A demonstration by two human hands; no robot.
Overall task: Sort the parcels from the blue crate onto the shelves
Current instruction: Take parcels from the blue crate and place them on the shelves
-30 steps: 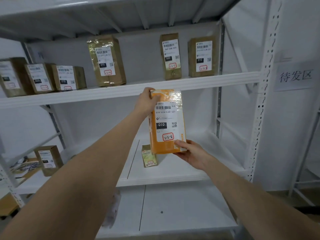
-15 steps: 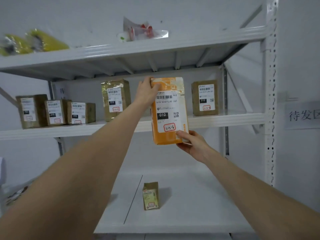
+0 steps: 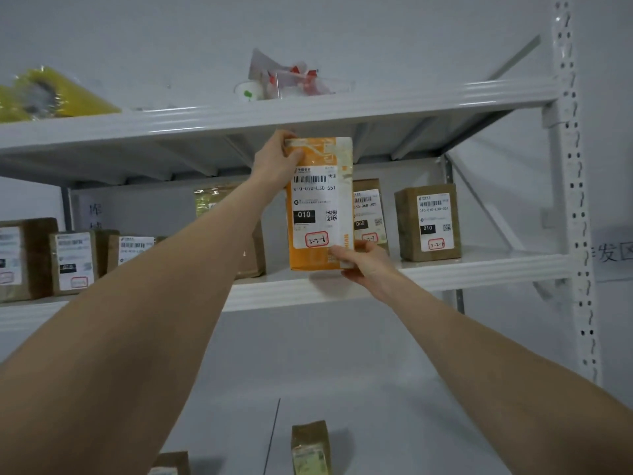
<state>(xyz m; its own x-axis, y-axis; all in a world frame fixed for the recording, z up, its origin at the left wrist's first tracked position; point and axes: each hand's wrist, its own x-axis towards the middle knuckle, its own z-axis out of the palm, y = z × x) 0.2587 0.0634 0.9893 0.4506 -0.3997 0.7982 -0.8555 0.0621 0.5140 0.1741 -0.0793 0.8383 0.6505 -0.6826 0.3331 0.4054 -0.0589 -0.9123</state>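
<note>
Head view: the left hand (image 3: 274, 162) curls round the top left corner of an upright orange parcel (image 3: 320, 204), thumb on its front. The right hand (image 3: 364, 265) pinches the parcel's lower right corner, thumb in front, fingers behind. The parcel stands at the front edge of the middle shelf (image 3: 479, 269), between brown parcels, its label facing out.
</note>
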